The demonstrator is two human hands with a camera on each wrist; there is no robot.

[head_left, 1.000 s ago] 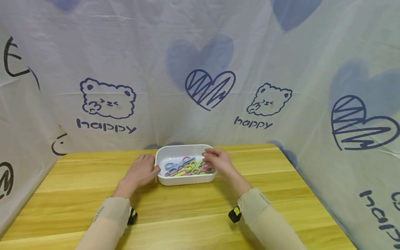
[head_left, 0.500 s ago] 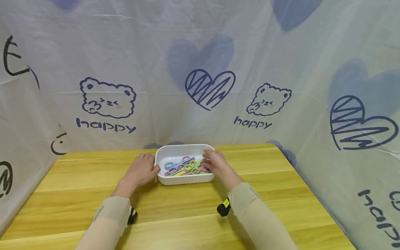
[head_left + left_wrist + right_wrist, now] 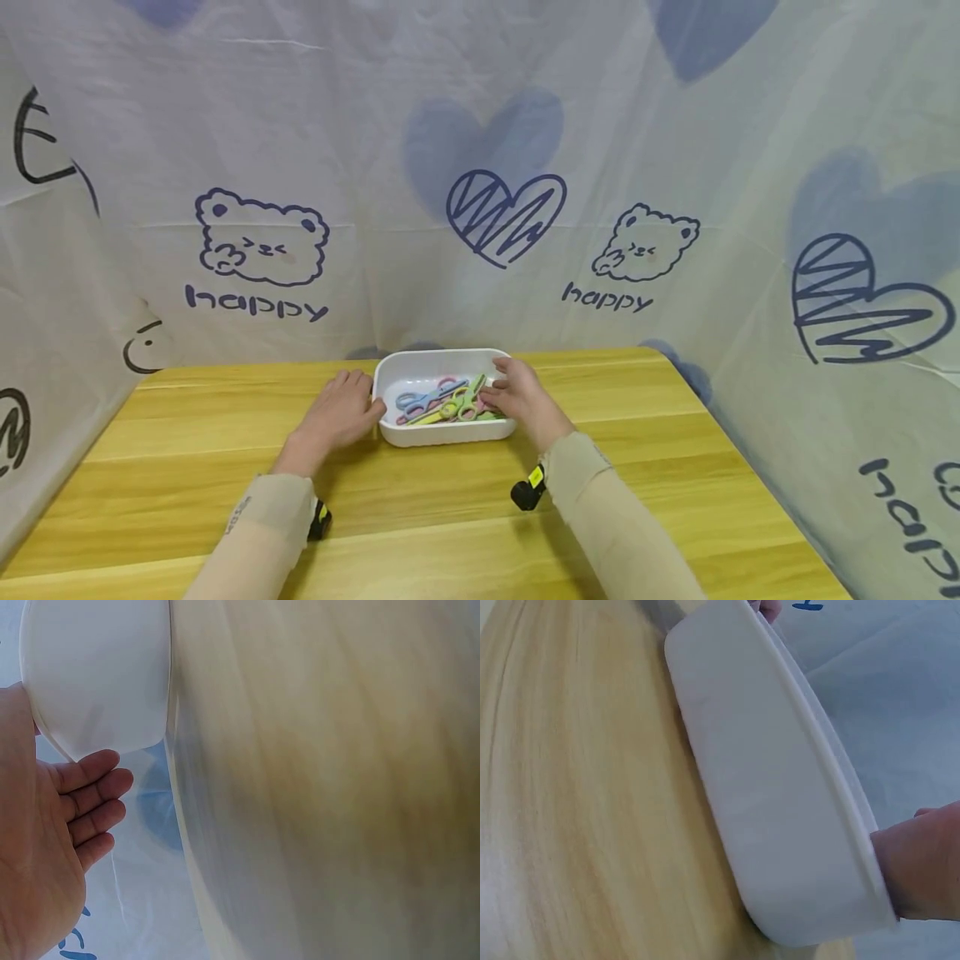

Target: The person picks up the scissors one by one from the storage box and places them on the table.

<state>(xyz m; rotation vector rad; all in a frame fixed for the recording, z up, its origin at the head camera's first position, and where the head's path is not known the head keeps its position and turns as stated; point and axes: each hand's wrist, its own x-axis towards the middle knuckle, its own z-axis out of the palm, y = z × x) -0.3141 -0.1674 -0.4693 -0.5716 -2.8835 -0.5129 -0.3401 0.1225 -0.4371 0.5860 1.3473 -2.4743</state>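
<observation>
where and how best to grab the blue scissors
Probably take the blue scissors by the handle loops, pinching from above: the loops lie at the left end, apart from the right hand, while the blades point right and the walls of the white bin hinder a low reach.

Inside the box (image 3: 446, 432), what the right grip's (image 3: 521, 398) fingertips meet cannot be told; in the right wrist view the box's wall hides them and its contents. The pink pieces (image 3: 448, 382) in the box are partly covered by other scissors (image 3: 431, 398). In the left wrist view, the box is cut off at the top and the bench (image 3: 315, 780) beside it is blurred. Nearer than the box, both sleeves (image 3: 258, 533) leave the head view, their lettering too small to read.
</observation>
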